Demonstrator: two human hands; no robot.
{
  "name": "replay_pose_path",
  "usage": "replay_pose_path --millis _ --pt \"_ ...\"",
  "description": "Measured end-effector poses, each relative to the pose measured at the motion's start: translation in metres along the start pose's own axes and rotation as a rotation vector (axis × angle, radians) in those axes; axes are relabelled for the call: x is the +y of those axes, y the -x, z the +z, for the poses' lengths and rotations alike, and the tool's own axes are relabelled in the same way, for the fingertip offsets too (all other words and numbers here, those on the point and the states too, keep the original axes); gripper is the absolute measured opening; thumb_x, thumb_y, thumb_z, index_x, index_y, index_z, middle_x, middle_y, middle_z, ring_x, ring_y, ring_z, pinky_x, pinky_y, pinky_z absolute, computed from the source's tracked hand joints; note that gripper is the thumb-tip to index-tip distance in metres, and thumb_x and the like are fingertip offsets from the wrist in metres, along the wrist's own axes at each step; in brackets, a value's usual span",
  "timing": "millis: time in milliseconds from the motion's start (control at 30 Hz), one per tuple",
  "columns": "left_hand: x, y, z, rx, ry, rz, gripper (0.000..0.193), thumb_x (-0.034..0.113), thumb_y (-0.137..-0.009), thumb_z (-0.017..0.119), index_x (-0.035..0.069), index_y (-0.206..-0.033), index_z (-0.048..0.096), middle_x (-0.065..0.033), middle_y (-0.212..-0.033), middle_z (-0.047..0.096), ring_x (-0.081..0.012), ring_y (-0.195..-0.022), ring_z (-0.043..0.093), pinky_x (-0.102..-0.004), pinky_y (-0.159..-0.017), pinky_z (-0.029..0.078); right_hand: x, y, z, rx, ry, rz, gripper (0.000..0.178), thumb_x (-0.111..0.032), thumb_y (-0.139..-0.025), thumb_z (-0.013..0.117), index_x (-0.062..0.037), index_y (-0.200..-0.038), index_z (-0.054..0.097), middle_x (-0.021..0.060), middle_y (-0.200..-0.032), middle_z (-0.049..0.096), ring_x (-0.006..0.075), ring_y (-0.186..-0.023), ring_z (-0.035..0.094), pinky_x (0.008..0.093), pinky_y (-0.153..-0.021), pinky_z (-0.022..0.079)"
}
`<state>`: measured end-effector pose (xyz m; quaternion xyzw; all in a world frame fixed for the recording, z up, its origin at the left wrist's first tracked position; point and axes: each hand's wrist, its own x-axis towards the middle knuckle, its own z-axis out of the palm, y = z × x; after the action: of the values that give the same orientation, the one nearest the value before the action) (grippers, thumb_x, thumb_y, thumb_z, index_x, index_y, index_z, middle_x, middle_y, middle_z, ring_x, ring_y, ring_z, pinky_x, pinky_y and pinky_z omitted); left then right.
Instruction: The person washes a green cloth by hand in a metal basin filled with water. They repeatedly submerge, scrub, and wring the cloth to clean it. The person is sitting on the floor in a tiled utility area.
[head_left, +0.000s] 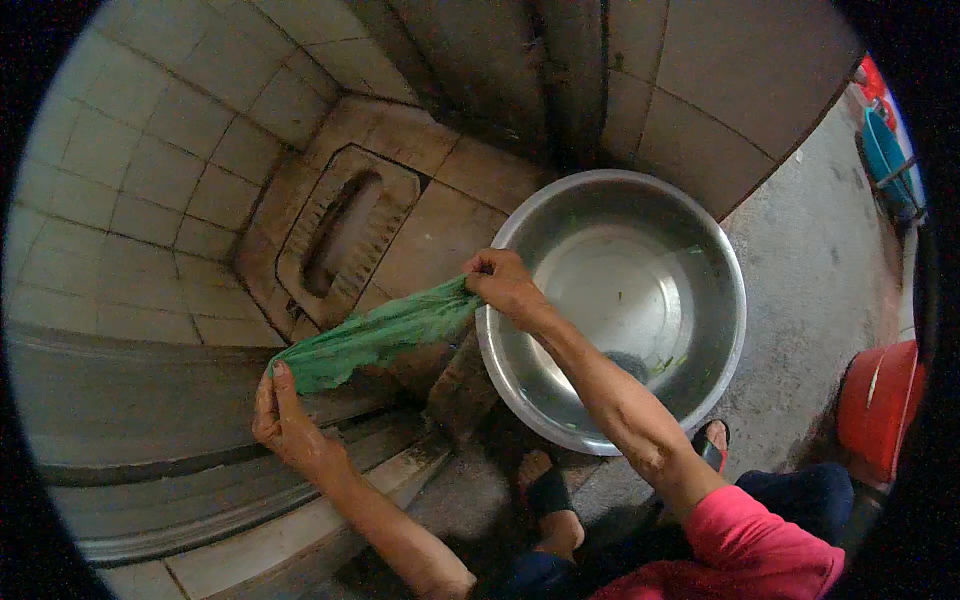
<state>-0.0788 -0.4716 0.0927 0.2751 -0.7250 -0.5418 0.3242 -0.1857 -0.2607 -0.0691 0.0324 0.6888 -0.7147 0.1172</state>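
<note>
Stretched between my two hands is a thin, creased green sheet (pixel 385 335); whether it is a plastic bag or a cloth I cannot tell. My left hand (pixel 295 425) pinches its lower left end between thumb and fingers. The other end is gripped by my right hand (pixel 507 285), above the left rim of a large metal basin (pixel 735 290). The basin holds a little water with green scraps (pixel 665 365) and a dark round thing (pixel 628 365), partly behind my right forearm.
Beyond the green sheet, a squat toilet (pixel 400 190) is set in a tiled floor. Tiled walls (pixel 150 170) rise at the left. A dark door panel (pixel 480 70) stands behind the basin. A red bucket (pixel 880 405) and a blue basin (pixel 886 160) are at the right.
</note>
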Motion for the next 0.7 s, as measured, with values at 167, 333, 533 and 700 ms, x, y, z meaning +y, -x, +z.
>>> replay_pose_path --millis 167,333,533,700 --pt "0.009 0.002 -0.01 -0.192 0.405 -0.158 0.04 0.03 -0.084 0.067 0.0 -0.109 0.061 -0.0087 -0.107 0.059 -0.0216 -0.093 0.057 -0.0355 -0.083 0.047 -0.025 0.018 0.006 0.198 -0.49 0.29 0.012 -0.008 -0.082 0.055 -0.0011 -0.087 0.063 0.0089 -0.081 0.062 0.0182 -0.07 0.059 0.0328 -0.061 0.049" --pt "-0.007 -0.005 -0.02 -0.121 0.415 -0.299 0.04 0.034 -0.086 0.062 0.003 -0.113 0.06 -0.0084 -0.11 0.058 -0.0223 -0.101 0.056 -0.0374 -0.086 0.046 -0.019 0.004 -0.012 0.119 -0.578 0.306 0.015 -0.015 -0.081 0.059 -0.0024 -0.086 0.064 0.0087 -0.078 0.062 0.0202 -0.062 0.058 0.0326 -0.056 0.049" --pt "-0.009 -0.008 -0.037 -0.228 0.335 -0.268 0.041 0.034 -0.087 0.061 0.004 -0.114 0.06 -0.0077 -0.112 0.058 -0.0207 -0.104 0.056 -0.0365 -0.088 0.045 -0.027 -0.005 -0.062 -0.287 -0.625 0.174 0.021 -0.011 -0.08 0.062 0.0002 -0.097 0.063 0.0092 -0.087 0.064 0.0176 -0.075 0.062 0.0304 -0.069 0.053" --pt "0.0 -0.001 -0.028 -0.178 0.286 -0.222 0.041 0.033 -0.089 0.06 0.001 -0.115 0.059 -0.0069 -0.11 0.059 -0.02 -0.102 0.056 -0.035 -0.088 0.045 -0.051 0.012 -0.084 -0.265 -0.652 0.06 0.033 -0.009 -0.081 0.064 -0.0002 -0.113 0.06 0.0098 -0.096 0.066 0.0177 -0.082 0.064 0.0295 -0.075 0.054"
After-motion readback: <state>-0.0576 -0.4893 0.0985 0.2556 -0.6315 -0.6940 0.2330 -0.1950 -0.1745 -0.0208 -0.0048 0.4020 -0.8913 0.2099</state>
